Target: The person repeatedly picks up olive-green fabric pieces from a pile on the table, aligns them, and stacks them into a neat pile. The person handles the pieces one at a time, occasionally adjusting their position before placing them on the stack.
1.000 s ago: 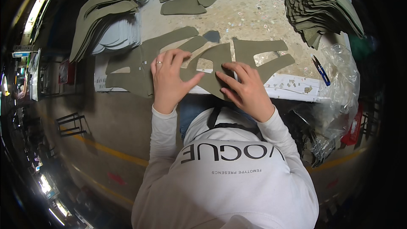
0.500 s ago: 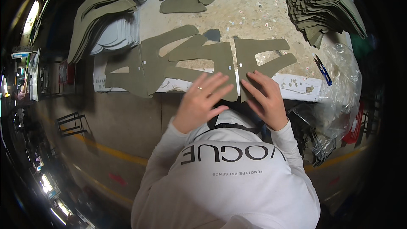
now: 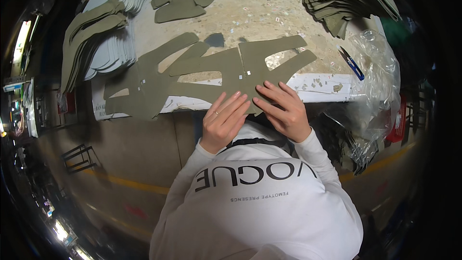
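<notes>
Two forked olive-green cut pieces lie flat near the table's front edge, a left piece (image 3: 230, 70) and a right piece (image 3: 254, 60), each with a small white sticker by the seam. Their straight edges meet side by side. My left hand (image 3: 224, 123) rests its outstretched fingers on the lower end of the left piece. On the lower part of the right piece, my right hand (image 3: 284, 113) lies with its fingers spread. Neither hand grips anything. Further left is another pair of olive pieces (image 3: 151, 86), partly overlapping the left piece.
Stacked olive pieces (image 3: 86, 33) and pale grey pieces (image 3: 115, 48) stand at the left. Another olive stack (image 3: 337, 0) fills the far right. Blue-handled thread snips (image 3: 353, 65) lie beside a clear plastic bag (image 3: 380, 62). More olive pieces (image 3: 178, 7) lie at the back.
The gap between the two olive pieces has closed, so their edges now meet. My left hand has come down onto its piece with its fingers closer together. The whole view has shifted.
</notes>
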Tool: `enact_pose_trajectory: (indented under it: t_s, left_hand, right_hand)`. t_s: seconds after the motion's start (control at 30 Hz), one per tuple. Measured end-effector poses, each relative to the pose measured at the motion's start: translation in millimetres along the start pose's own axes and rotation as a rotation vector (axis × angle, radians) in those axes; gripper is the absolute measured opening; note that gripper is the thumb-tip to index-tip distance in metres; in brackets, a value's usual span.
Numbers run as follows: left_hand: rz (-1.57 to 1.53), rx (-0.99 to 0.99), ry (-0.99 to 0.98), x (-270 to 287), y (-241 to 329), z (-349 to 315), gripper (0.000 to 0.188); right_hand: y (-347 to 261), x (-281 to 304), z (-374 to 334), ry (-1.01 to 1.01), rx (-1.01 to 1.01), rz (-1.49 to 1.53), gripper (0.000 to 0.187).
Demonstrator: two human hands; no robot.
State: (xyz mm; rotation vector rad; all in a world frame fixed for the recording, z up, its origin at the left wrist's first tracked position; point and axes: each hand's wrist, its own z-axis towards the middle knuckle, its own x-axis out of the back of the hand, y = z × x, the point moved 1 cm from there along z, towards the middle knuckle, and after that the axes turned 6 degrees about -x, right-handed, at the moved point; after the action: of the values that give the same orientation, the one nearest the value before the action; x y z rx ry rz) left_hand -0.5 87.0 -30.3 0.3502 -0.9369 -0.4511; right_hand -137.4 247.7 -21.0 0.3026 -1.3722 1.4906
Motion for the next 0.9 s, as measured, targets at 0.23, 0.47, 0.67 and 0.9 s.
enact_pose_trajectory:
  t_s: [0.23, 0.47, 0.67, 0.9]
  left_hand:
    - [-0.023, -0.064, 0.085, 65.0, -19.5, 39.7, 0.009]
    - [0.215, 0.326, 0.078, 134.6, -128.2, 125.2, 0.031]
    - [0.516, 0.648, -0.126, 93.2, -210.6, 135.9, 0.045]
    - [0.387, 0.659, 0.087, 82.6, -226.9, 123.5, 0.049]
  right_hand:
    - [1.3, 33.2, 16.2, 0.058, 0.064, 0.246, 0.013]
    - [27.9, 70.3, 129.9, 0.246, 0.063, 0.086, 0.015]
    - [89.4, 18.6, 266.5, 0.23, -0.171, -0.061, 0.027]
    - [125.6, -33.0, 293.5, 0.205, -0.39, -0.146, 0.028]
